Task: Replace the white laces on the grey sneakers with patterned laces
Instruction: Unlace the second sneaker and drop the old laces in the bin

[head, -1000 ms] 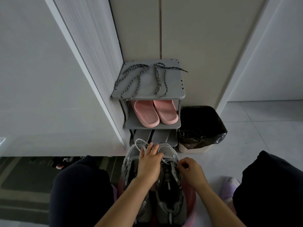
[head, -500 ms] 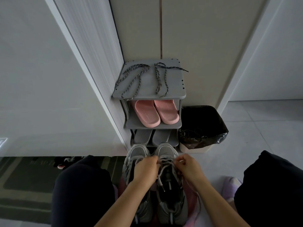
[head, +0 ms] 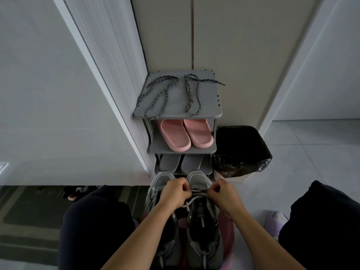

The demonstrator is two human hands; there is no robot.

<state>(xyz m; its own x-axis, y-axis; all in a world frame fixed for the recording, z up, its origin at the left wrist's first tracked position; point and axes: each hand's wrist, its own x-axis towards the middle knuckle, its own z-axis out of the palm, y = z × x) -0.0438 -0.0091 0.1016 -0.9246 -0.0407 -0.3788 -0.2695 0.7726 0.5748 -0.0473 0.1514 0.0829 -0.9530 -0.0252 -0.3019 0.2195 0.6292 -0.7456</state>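
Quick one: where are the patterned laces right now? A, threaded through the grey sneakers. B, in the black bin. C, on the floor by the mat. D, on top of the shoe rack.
D: both patterned laces lie loose on the rack's top shelf, above the pink slippers.

The left grip [head: 173, 192] and right grip [head: 224, 195] each pinch the white lace [head: 197, 194] near the toe of one sneaker [head: 202, 240]. Two patterned laces [head: 161, 92] lie on the rack [head: 206, 108], above pink slippers [head: 185, 135]. A bin [head: 241, 151] stands beside it.
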